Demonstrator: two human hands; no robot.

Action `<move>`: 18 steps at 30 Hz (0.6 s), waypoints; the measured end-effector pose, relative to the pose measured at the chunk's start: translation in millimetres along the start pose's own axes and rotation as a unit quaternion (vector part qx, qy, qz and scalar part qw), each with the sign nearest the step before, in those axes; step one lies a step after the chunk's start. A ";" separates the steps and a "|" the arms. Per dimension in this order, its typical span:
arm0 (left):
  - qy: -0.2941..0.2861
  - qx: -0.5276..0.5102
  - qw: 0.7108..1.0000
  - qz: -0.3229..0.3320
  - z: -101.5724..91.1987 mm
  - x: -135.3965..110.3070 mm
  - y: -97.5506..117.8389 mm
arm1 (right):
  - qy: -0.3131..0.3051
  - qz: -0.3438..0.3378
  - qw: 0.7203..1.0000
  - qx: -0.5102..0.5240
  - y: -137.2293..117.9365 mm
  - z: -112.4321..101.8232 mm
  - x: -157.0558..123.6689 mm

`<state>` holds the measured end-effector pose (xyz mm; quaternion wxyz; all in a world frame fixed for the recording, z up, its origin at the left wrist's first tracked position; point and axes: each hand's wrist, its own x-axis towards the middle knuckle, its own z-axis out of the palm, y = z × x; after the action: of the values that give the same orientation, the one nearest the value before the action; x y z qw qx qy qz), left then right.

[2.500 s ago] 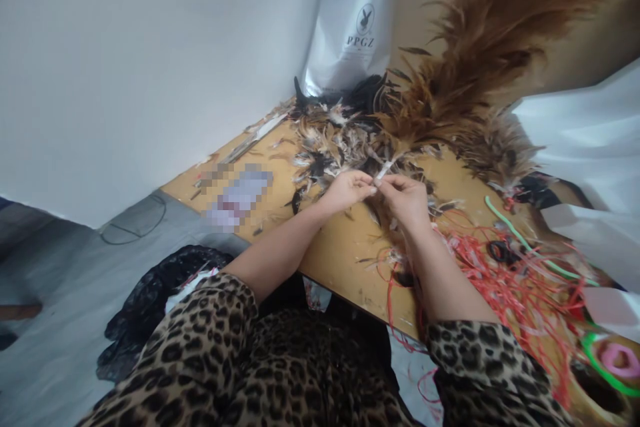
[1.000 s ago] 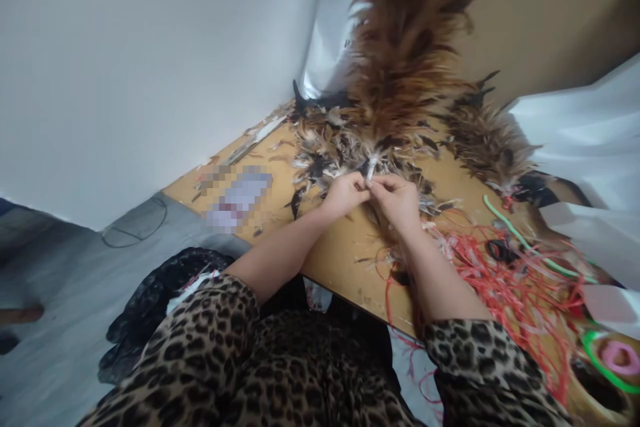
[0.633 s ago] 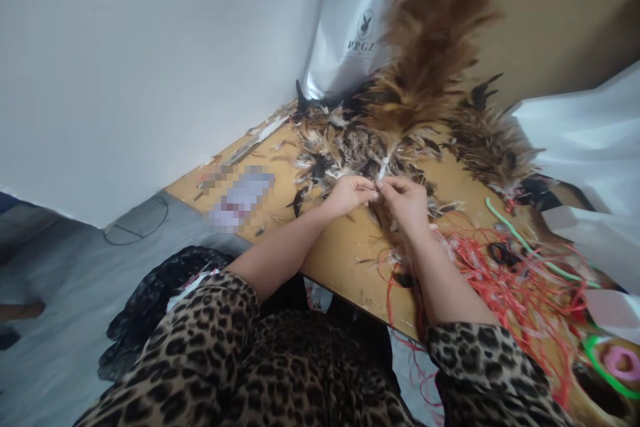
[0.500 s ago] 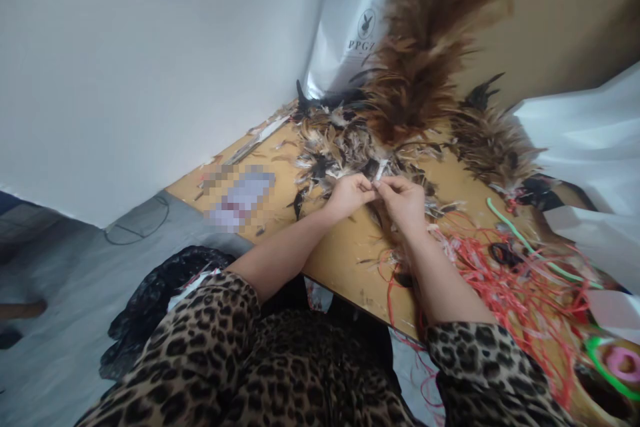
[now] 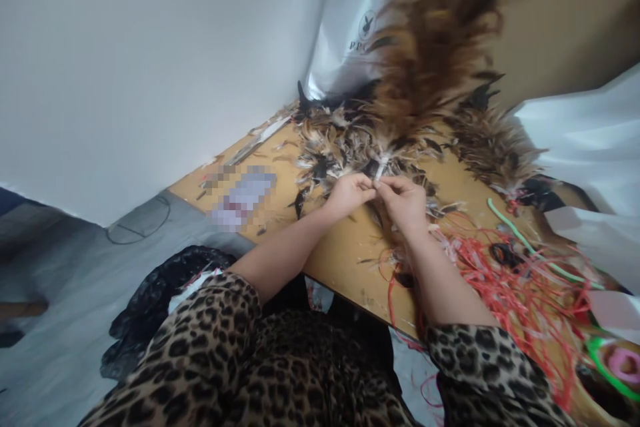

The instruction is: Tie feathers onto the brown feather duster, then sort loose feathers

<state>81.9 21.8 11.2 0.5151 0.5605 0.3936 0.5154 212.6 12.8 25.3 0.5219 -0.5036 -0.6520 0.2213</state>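
Note:
A long bunch of brown feathers (image 5: 430,53) rises from between my hands toward the back wall, blurred by motion. Its pale quill end (image 5: 381,165) sticks out just above my fingers. My left hand (image 5: 347,192) is closed in a pinch at the base of the bunch. My right hand (image 5: 406,200) meets it from the right, fingers pinched on the same base. Both hands hover over the yellow table (image 5: 345,247), in front of a heap of loose brown, black and white feathers (image 5: 340,143).
Tangled red strings (image 5: 505,280) and a green cord (image 5: 525,240) cover the table's right side. A pink roll (image 5: 623,365) lies at the far right corner. A white bag (image 5: 350,33) leans at the back. White sheets (image 5: 585,147) stand on the right. A blurred patch (image 5: 243,197) sits left.
The feather bunch has swung from leaning right to more upright, then back and forth, while both hands stayed pinched at its base in nearly the same spot.

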 end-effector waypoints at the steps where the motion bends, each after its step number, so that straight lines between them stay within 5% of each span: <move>1: 0.013 0.004 1.000 0.014 1.4 0.0 -1.7 | -0.002 0.005 1.000 0.005 0.9 0.2 0.3; 3: 0.010 0.008 1.000 0.028 1.7 0.7 -3.5 | -0.005 0.017 1.000 0.021 3.3 -1.1 1.0; 10: -0.136 -0.006 0.990 -0.046 -8.4 2.9 2.8 | -0.012 0.032 0.999 0.034 12.7 -10.6 2.4; 18: -0.011 -0.040 0.999 -0.013 1.0 2.3 -4.5 | -0.003 0.024 0.999 0.027 12.9 -1.8 3.0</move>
<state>83.7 24.6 7.3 0.5481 0.5400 0.3739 0.5178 219.9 20.2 16.9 0.5279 -0.5039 -0.6352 0.2528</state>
